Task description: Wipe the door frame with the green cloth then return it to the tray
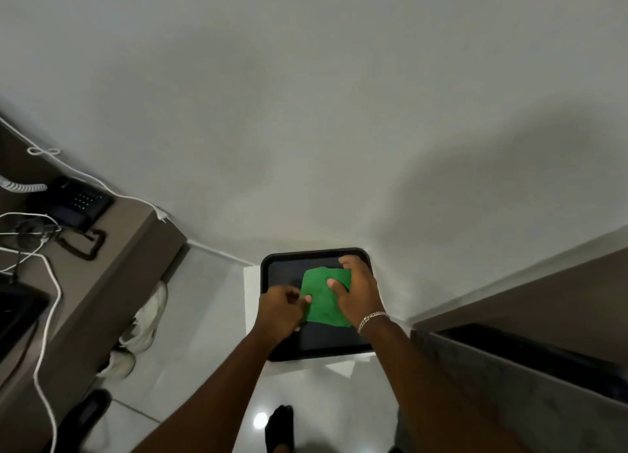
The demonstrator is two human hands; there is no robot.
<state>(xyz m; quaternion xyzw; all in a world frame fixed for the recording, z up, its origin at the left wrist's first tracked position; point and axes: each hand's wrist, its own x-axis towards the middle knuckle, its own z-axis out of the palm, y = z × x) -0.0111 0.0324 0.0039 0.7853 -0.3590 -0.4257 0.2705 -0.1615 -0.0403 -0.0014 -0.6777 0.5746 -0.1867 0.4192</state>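
Observation:
A folded green cloth [324, 301] lies over the middle of a black tray [282, 265] that rests on a white stand against the wall. My left hand [280, 311] pinches the cloth's left edge with fingers curled. My right hand [356, 291], with a silver chain bracelet at the wrist, grips the cloth's right side, thumb on top and fingers over its far edge. The door frame is not clearly identifiable in this view.
A brown desk [112, 265] at the left carries a black telephone [76, 202], a black cord and white cables. White shoes [142, 330] lie on the glossy tiled floor under it. A dark wooden surface [530, 316] runs along the right. A plain white wall fills the upper view.

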